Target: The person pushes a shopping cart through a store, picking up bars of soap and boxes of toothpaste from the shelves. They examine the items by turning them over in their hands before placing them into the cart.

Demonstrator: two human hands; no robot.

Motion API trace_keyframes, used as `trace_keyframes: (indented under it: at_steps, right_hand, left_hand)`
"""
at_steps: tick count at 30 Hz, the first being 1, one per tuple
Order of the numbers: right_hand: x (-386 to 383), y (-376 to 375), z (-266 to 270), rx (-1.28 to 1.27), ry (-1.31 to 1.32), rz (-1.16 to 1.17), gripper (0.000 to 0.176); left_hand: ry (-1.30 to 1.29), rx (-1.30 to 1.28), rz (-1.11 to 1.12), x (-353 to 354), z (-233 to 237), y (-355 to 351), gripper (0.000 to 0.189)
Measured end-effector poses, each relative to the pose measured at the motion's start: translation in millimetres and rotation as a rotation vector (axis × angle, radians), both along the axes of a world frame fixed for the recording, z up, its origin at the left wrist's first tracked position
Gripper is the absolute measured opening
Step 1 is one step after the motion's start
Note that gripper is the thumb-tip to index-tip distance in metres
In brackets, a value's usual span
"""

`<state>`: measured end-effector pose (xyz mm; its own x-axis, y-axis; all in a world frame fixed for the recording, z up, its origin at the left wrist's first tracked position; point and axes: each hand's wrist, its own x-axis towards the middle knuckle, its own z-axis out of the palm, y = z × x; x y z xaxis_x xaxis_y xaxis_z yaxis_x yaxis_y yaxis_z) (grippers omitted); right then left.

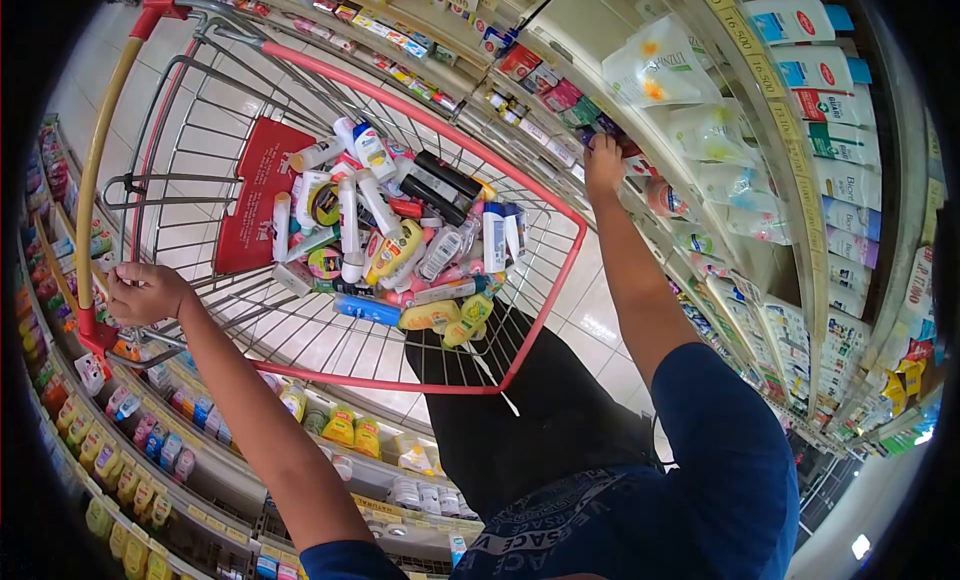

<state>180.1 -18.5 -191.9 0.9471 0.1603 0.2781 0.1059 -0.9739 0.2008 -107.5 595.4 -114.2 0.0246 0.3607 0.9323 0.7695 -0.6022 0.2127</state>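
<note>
My right hand (604, 168) reaches up to the shelf, its fingers closed at a small dark purple pack (602, 130) in a row of coloured packs. Part of that pack is hidden behind the fingers. At the left, my left hand (145, 294) is closed on the frame of the shopping cart (420, 104), close to the lower end of its yellow handle (100, 150). Piled in the cart are many toiletries, among them a yellow bottle (398, 252), a black bottle (432, 196), a blue-and-white bottle (374, 152) and yellow pouches (468, 320).
A red panel (258, 195) is fixed inside the cart. On the right shelf hang white refill pouches (655, 65), with white tubes (842, 140) above yellow price strips. Lower left shelves (200, 435) hold several bottles. White floor tiles (590, 300) show beside the cart.
</note>
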Motion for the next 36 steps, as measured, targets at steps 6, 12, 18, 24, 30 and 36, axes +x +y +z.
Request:
trace_keyframes:
  at_steps: [6, 12, 18, 24, 30, 36]
  right_hand:
    - [-9, -4, 8, 0.232, 0.078, 0.005, 0.029]
    - [-57, 5, 52, 0.459, -0.114, 0.202, 0.031]
    - [-123, 7, 98, 1.310, -0.012, 0.186, 0.033]
    - [-177, 39, 199, 2.017, 0.285, -0.084, 0.037]
    - [-222, 50, 272, 2.294, 0.614, -0.048, 0.047]
    - [-259, 61, 342, 2.198, 0.689, 0.085, 0.049]
  left_hand:
    - [-0.018, -0.044, -0.002, -6, 0, -1, 0.035]
    - [0.001, -0.002, 0.002, -8, 0, -1, 0.032]
    - [0.026, -0.020, -0.027, -15, 3, -3, 0.031]
    - [0.086, -0.216, -0.134, -26, 22, -19, 0.032]
    - [0.328, -0.546, -0.289, -48, 43, -36, 0.043]
    - [0.512, -0.694, -0.365, -90, 47, -85, 0.073]
